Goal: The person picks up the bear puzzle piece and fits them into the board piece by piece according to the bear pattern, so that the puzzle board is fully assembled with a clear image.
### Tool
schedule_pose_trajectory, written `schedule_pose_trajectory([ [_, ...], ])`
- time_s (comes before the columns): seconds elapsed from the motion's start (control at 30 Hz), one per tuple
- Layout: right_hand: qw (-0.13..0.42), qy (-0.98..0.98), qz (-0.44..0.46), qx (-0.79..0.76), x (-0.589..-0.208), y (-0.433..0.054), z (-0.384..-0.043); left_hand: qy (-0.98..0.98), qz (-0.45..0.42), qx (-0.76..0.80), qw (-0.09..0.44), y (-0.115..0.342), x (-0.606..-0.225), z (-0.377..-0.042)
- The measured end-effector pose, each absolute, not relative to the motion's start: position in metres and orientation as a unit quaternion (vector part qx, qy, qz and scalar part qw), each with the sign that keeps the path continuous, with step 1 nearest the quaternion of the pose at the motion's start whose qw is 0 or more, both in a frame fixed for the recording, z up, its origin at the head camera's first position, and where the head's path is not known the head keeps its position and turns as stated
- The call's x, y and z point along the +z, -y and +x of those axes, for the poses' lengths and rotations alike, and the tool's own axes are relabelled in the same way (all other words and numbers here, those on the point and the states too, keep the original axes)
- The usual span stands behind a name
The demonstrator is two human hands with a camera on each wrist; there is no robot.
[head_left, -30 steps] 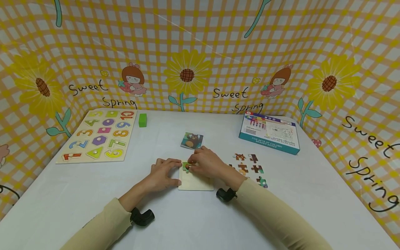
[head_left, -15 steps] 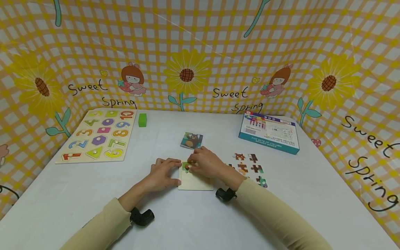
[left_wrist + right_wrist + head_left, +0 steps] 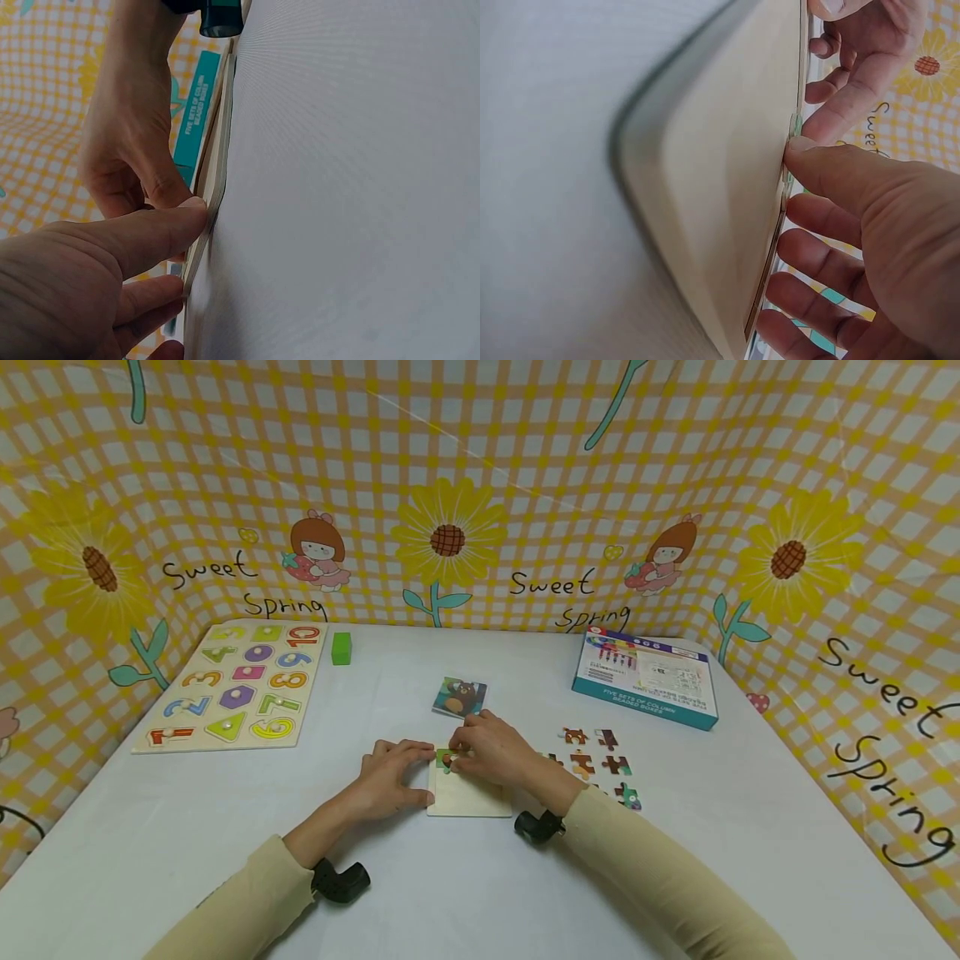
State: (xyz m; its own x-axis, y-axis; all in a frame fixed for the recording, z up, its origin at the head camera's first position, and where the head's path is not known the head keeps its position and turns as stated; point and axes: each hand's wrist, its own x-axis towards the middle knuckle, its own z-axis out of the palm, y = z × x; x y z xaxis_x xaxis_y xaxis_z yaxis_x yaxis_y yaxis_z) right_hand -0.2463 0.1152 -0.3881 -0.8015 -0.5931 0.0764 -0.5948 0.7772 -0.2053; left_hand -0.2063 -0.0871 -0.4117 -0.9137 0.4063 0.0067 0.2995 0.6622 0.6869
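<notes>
A pale wooden puzzle board (image 3: 468, 797) lies in front of me in the head view. My left hand (image 3: 386, 781) braces its left edge, thumb near the lower corner and fingertips near the upper one. A green and brown jigsaw piece (image 3: 444, 760) sits in the board's upper left. Over the board's top part, my right hand (image 3: 498, 752) pinches a jigsaw piece between thumb and index finger; the hand mostly hides it. In the right wrist view, my right thumb touches a thin green-edged piece (image 3: 787, 169) at board level.
Several loose jigsaw pieces (image 3: 582, 763) lie right of the board, some behind my right forearm. A bear picture card (image 3: 459, 695) lies beyond the board. Farther off are a number puzzle (image 3: 238, 697), a green block (image 3: 341, 648) and a teal-sided box (image 3: 647, 681).
Almost nothing differs. My right hand and wrist have shifted very slightly left over the board; my left hand keeps its place at the edge.
</notes>
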Motion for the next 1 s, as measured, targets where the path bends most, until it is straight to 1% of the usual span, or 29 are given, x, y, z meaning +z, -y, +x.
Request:
schedule_pose_trajectory([
  [0.27, 0.002, 0.944, 0.314, 0.103, -0.386, -0.115, -0.246, -0.909, 0.196, 0.361, 0.071, 0.088, -0.413, -0.207],
  [0.57, -0.02, 0.95, 0.284, 0.132, -0.377, -0.121, -0.247, -0.909, 0.2, 0.359, 0.066, 0.088, -0.412, -0.206],
  [0.73, -0.023, 0.953, 0.262, 0.149, -0.366, -0.134, -0.247, -0.908, 0.2, 0.363, 0.067, 0.088, -0.413, -0.206],
  [1.0, -0.006, 0.951, 0.236, 0.2, -0.357, -0.168, -0.246, -0.906, 0.2, 0.367, 0.064, 0.088, -0.414, -0.206],
])
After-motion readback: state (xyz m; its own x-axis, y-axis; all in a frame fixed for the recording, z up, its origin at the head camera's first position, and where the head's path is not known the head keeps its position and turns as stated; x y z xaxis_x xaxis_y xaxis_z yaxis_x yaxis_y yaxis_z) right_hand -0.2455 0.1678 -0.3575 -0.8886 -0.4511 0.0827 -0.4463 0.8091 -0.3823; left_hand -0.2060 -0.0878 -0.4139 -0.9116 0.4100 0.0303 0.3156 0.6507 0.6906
